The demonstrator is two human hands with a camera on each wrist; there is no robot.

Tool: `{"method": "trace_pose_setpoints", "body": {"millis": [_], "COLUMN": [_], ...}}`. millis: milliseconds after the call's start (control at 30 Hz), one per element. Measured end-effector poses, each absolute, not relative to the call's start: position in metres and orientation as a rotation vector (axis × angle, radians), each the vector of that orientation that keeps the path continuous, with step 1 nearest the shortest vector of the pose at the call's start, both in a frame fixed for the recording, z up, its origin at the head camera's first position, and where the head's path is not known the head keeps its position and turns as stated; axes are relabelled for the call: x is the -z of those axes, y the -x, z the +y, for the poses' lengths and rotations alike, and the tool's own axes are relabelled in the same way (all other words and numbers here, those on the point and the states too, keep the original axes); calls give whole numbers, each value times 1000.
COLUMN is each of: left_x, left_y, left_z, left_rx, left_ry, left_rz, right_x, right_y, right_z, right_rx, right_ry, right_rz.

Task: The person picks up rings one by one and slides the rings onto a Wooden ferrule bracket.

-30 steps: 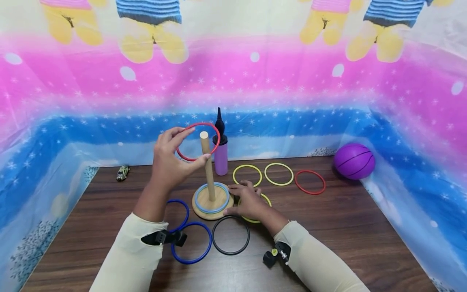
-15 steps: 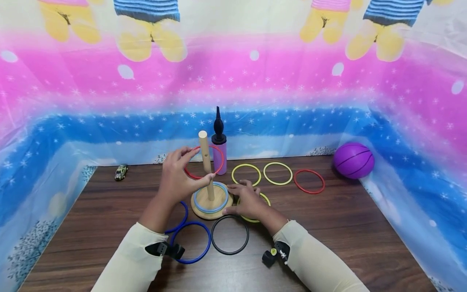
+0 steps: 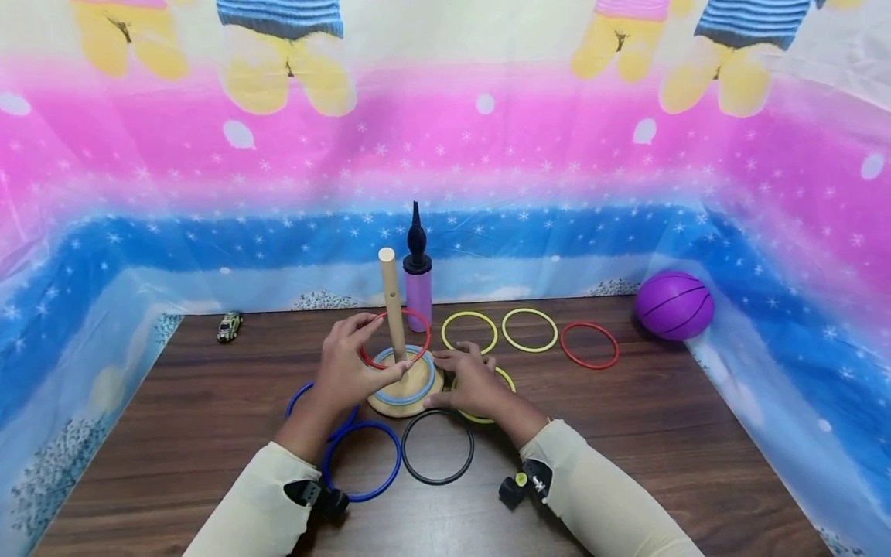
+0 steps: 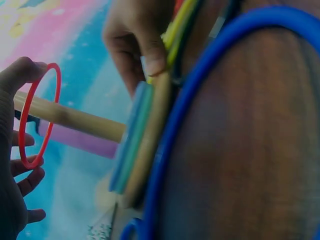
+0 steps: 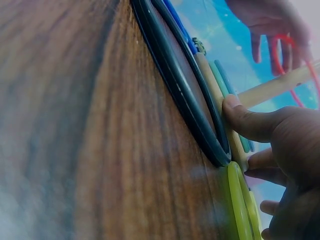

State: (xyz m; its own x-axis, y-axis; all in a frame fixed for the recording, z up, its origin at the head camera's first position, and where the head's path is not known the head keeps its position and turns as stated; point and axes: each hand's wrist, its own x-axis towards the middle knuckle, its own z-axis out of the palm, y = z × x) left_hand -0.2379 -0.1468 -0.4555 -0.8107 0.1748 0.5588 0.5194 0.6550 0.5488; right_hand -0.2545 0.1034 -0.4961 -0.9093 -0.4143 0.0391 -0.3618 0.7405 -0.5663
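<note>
Red ring (image 4: 40, 116) around wooden peg (image 4: 75, 118)

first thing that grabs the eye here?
The left hand holding a red ring round the wooden peg, partway down toward the light blue ring on the base. The right hand rests against the base's right edge. A purple ball sits far right.

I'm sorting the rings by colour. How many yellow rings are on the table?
3. Two yellow rings lie side by side behind the wooden base: one nearer the peg, one to its right. A third lies partly under the right hand. More may be hidden.
</note>
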Motion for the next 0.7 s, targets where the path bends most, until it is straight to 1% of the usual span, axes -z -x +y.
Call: {"method": "trace_pose_setpoints", "body": {"millis": [267,700], "left_x": [476,487], "left_y": [234,239], "left_z": [-148,-156], "left_rx": [801,787], "left_ry": [565,589], "left_rz": [-2522,-2692], "right_x": [496,495], "right_y": [254,254], "right_z": [104,104], "right_rx": [877,891], "right_ry": [628,637], "right_rz": [2853,2850]}}
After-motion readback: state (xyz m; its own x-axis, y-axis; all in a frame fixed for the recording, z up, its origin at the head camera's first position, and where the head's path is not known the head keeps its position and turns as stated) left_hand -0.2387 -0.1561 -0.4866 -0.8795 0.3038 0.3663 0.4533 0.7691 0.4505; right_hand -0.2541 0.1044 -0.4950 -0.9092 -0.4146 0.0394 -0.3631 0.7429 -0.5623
